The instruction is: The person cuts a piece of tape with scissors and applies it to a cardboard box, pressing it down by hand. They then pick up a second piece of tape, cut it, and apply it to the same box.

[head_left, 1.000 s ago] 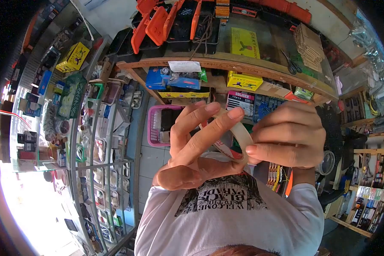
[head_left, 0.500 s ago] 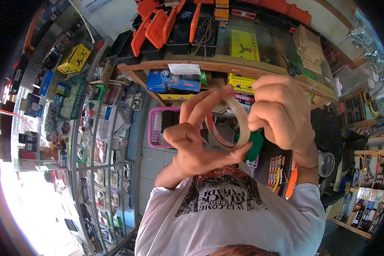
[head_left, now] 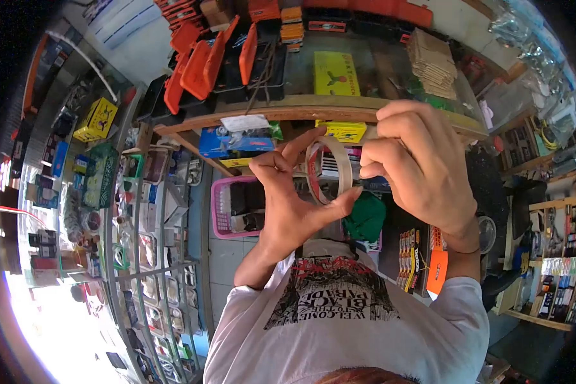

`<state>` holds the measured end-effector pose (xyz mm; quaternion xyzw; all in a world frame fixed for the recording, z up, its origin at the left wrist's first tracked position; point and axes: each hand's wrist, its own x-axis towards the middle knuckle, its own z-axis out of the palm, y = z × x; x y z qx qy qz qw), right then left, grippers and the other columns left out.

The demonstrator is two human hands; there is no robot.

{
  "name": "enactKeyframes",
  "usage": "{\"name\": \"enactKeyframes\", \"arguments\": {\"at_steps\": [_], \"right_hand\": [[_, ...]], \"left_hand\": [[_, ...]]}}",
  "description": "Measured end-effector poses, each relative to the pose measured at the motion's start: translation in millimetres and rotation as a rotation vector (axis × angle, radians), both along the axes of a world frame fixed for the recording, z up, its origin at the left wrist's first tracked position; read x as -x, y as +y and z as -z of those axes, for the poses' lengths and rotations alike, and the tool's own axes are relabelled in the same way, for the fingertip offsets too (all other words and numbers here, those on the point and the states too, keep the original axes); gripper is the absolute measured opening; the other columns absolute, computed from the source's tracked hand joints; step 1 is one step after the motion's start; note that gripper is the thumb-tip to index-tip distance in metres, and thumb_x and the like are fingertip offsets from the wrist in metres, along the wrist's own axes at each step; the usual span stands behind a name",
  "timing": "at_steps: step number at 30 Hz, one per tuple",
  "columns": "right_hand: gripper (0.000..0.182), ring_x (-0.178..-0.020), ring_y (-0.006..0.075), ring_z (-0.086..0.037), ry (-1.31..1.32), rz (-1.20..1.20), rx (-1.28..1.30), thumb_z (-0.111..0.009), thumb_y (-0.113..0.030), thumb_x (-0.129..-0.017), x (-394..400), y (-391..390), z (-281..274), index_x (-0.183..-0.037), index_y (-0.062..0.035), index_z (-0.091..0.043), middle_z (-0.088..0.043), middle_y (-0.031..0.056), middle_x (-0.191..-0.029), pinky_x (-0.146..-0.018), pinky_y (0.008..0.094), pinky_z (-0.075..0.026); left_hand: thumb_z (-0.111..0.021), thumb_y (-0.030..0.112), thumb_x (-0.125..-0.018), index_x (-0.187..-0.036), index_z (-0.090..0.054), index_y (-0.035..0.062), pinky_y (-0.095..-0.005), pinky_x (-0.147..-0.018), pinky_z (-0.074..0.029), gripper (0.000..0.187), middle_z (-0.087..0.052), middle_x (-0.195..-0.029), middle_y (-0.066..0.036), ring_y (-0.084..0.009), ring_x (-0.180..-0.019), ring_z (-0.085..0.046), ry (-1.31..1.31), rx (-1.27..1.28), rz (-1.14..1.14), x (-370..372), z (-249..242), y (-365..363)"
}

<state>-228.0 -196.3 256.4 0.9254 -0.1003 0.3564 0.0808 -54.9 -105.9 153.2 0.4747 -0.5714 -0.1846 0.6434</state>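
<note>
My left hand [head_left: 287,201] holds a roll of clear tape [head_left: 344,168] upright, its thumb under the lower rim and its fingers at the upper rim. The roll has a red-and-white printed core, and its hole is partly turned to me. Just right of the roll is my right hand [head_left: 422,169], its fingers curled and the thumb and index finger pinched together close to the tape's outer face. Whether a strip of tape is between those fingertips is too small to tell. Both hands are raised in front of my white printed shirt [head_left: 345,320].
A glass-topped wooden counter [head_left: 365,115] stands ahead, bearing orange-lidded toolboxes [head_left: 201,70], a yellow package [head_left: 336,73] and stacked brown packets [head_left: 432,61]. Below it is a pink basket [head_left: 221,217]. Glass shelving [head_left: 112,237] runs along the left; boxed goods [head_left: 413,259] are near my right arm.
The tape roll has turned so its hole looks narrower, and it sits further left in view with my left hand. My right hand stays pinched beside it. The head view has shifted.
</note>
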Motion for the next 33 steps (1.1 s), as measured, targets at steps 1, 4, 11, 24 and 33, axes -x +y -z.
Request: {"name": "enactKeyframes", "arguments": {"at_steps": [1, 4, 11, 24, 33], "right_hand": [[0.028, -0.095, 0.0278, -0.064, -0.014, 0.002, 0.036, -0.081, -0.015, -0.067, 8.3, -1.4, -0.4, -0.088, -0.0093, -0.063, -0.056, 0.0049, -0.093, -0.073, 0.0404, -0.051], [0.026, -0.092, 0.025, -0.064, -0.097, 0.021, 0.113, -0.08, -0.021, -0.07, 40.8, -0.2, -1.1, -0.09, -0.0108, -0.067, -0.056, 0.0033, -0.093, -0.071, 0.0376, -0.049], [0.049, -0.092, 0.0337, -0.065, -0.232, -0.033, -0.388, -0.087, -0.032, -0.075, 122.7, 11.6, 4.8, -0.113, -0.0037, -0.073, -0.067, 0.0113, -0.1, -0.085, 0.0441, -0.05], [0.041, -0.097, 0.032, -0.066, -0.153, -0.158, -0.364, -0.078, -0.03, -0.081, 157.2, 6.0, -21.8, -0.112, -0.0035, -0.077, -0.072, 0.0126, -0.105, -0.087, 0.0434, -0.051], [0.034, -0.095, 0.0298, -0.065, -0.136, -0.285, -0.302, -0.083, -0.027, -0.073, 157.6, 3.1, -25.5, -0.102, -0.0115, -0.082, -0.073, 0.009, -0.1, -0.084, 0.0441, -0.053]], "left_hand": [[-0.096, 0.021, -0.072, -0.105, -0.018, 0.0109, -0.0428, -0.107, -0.043, 0.086, -0.05, -0.14, -0.03, -0.0304, -0.123, -0.053, -0.012, 0.014, 0.0, 6.5, -2.0, -4.5], [-0.095, 0.02, -0.072, -0.105, -0.018, 0.0114, -0.0441, -0.108, -0.041, 0.084, -0.049, -0.141, -0.03, -0.0307, -0.125, -0.053, -0.082, 0.031, -0.002, 23.7, 2.1, -20.0], [-0.099, 0.021, -0.067, -0.109, -0.017, 0.0187, -0.05, -0.113, -0.036, 0.092, -0.045, -0.148, -0.032, -0.0402, -0.138, -0.046, 0.066, 0.341, 0.196, 72.1, -3.0, -46.4], [-0.1, 0.031, -0.066, -0.108, -0.019, 0.018, -0.053, -0.108, -0.041, 0.092, -0.057, -0.137, -0.033, -0.0441, -0.13, -0.055, -0.123, 0.483, 0.227, 131.1, -35.7, -35.0], [-0.099, 0.031, -0.067, -0.106, -0.018, 0.0162, -0.0504, -0.1, -0.048, 0.091, -0.057, -0.138, -0.032, -0.0436, -0.125, -0.057, -0.252, 0.496, 0.101, 134.3, -42.4, -16.6]]}}
